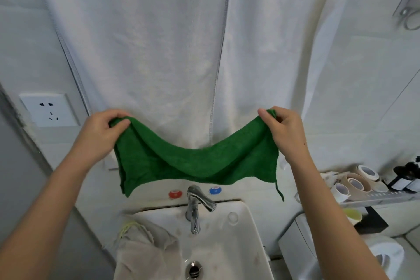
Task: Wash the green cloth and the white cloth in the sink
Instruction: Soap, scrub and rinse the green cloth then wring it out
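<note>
I hold a green terry-weave cloth (195, 163) stretched out in the air in front of me, above a white ceramic sink (247, 229). My left hand (100, 130) pinches the cloth's upper left corner between thumb and fingers; my right hand (280, 129) pinches the upper right corner the same way. Both grips are closed on the fabric, so the middle sags in a soft curve and the lower edge hangs just above a chrome tap (196, 206). I judge I hold it wide like this to open it flat and check it, either before wetting or before hanging. A thin stream of water seems to fall from the tap toward the drain (193, 269). A pale, off-white crumpled cloth (143, 250) lies draped over the sink's left side, partly in the basin, waiting within reach. Behind my hands hangs a large white towel (147, 52) on the wall.
</note>
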